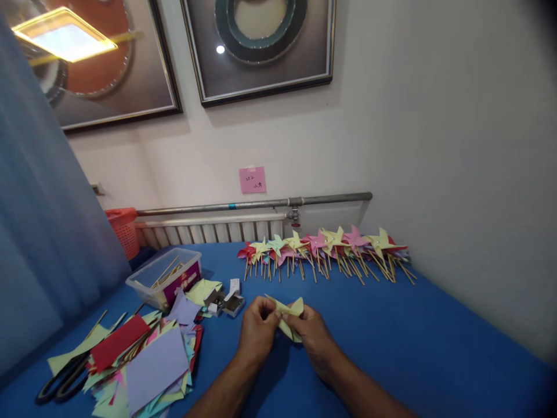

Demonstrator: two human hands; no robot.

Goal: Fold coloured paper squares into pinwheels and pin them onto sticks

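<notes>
Both hands pinch a pale yellow paper pinwheel (pixel 289 330) in front of me, above the blue tabletop. My left hand (pixel 257 326) grips its left side, thumb and index finger meeting near the middle. From the right, my right hand (pixel 314 334) holds it with the thumb pressed close to the centre. Folded points of the paper stick out above and below the fingers. No stick shows on it. Close by on the left are small open boxes (pixel 234 304) with tiny metal bits inside.
Finished pinwheels (pixel 315 247) on sticks lie in a long row at the back. A clear plastic tub (pixel 143 284) of sticks stands left. Nearer lie a pile of coloured paper (pixel 156 368) and black-handled scissors (pixel 65 377). A red basket (pixel 124 229) sits by the radiator (pixel 209 233).
</notes>
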